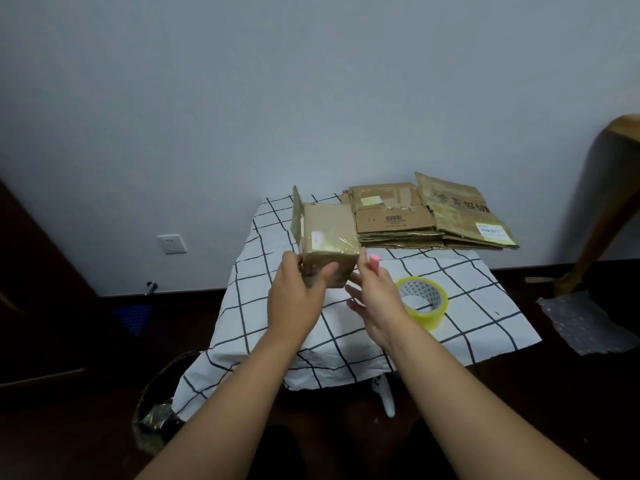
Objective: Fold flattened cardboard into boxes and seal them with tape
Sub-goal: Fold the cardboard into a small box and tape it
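A small taped cardboard box (pixel 327 233) is held up over the left part of the table, with one flap standing at its far left edge. My left hand (pixel 298 296) grips its near lower corner, thumb across the front face. My right hand (pixel 372 303) is at the box's right lower edge, its fingers reaching toward the box's underside. A small pink tool (pixel 374 263) sticks up between its thumb and forefinger. A yellow tape roll (pixel 420 304) lies on the table just right of that hand. Flattened cardboard (pixel 433 220) is stacked at the table's back right.
The table wears a white cloth with a black grid (pixel 346 344). A lined waste bin (pixel 156 403) stands on the floor at the front left. A sheet of bubble wrap (pixel 585 320) and a wooden furniture leg (pixel 595 216) are on the right.
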Action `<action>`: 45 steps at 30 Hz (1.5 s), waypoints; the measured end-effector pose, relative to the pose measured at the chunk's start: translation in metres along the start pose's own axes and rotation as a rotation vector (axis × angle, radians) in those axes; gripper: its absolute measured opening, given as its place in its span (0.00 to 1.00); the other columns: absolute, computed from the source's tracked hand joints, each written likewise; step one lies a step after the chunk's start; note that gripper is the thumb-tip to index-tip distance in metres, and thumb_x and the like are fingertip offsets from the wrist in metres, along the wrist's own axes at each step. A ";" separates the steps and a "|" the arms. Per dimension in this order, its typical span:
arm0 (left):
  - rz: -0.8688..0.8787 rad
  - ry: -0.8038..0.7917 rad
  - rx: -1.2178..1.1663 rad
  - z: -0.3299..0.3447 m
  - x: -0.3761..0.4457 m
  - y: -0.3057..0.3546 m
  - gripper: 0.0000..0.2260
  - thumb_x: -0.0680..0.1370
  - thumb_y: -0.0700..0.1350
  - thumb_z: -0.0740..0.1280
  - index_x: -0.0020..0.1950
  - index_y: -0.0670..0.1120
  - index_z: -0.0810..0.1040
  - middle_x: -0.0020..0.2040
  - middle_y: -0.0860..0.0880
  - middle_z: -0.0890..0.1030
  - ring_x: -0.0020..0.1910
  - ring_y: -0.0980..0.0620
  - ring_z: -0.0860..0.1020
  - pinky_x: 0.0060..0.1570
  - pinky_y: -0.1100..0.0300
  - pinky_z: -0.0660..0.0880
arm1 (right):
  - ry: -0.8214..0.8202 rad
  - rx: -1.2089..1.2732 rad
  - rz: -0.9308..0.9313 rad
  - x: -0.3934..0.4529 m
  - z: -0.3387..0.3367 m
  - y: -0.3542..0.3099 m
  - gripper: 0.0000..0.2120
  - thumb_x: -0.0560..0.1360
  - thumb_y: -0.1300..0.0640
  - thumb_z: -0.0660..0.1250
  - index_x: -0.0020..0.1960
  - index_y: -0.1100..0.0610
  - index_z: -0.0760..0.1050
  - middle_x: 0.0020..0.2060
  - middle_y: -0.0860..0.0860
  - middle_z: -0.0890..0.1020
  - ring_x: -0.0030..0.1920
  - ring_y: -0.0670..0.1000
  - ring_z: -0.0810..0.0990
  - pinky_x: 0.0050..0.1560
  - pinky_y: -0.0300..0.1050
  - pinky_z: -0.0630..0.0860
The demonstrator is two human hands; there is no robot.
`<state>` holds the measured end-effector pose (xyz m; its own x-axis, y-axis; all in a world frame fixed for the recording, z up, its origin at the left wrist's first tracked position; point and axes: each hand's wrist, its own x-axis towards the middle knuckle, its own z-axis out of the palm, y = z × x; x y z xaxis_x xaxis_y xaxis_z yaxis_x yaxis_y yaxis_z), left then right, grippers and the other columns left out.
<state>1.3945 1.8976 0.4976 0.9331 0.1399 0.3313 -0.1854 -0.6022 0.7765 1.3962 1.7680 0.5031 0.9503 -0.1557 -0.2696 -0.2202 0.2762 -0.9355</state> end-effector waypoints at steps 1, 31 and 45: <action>-0.021 -0.078 -0.056 -0.004 -0.004 0.000 0.26 0.71 0.68 0.67 0.56 0.50 0.68 0.55 0.53 0.78 0.53 0.52 0.76 0.48 0.55 0.73 | -0.001 0.010 -0.014 0.000 -0.002 -0.003 0.16 0.79 0.36 0.59 0.55 0.46 0.73 0.53 0.47 0.83 0.55 0.47 0.79 0.56 0.48 0.73; -0.538 -0.028 -0.687 -0.017 0.026 -0.023 0.28 0.67 0.71 0.69 0.56 0.51 0.79 0.51 0.49 0.85 0.53 0.49 0.82 0.54 0.50 0.79 | -0.024 -0.278 -0.303 0.028 0.023 -0.001 0.14 0.73 0.60 0.68 0.43 0.50 0.62 0.41 0.52 0.71 0.42 0.53 0.72 0.52 0.69 0.77; -0.608 0.120 -0.653 -0.004 0.024 -0.027 0.26 0.68 0.60 0.75 0.61 0.47 0.78 0.56 0.49 0.83 0.55 0.49 0.81 0.58 0.51 0.78 | 0.083 -0.401 -0.323 0.034 0.034 -0.001 0.18 0.74 0.57 0.72 0.49 0.53 0.61 0.40 0.50 0.71 0.39 0.50 0.71 0.40 0.50 0.73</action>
<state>1.4200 1.9204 0.4869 0.8957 0.3914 -0.2110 0.1576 0.1642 0.9738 1.4359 1.7950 0.5027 0.9666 -0.2524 0.0451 -0.0012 -0.1804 -0.9836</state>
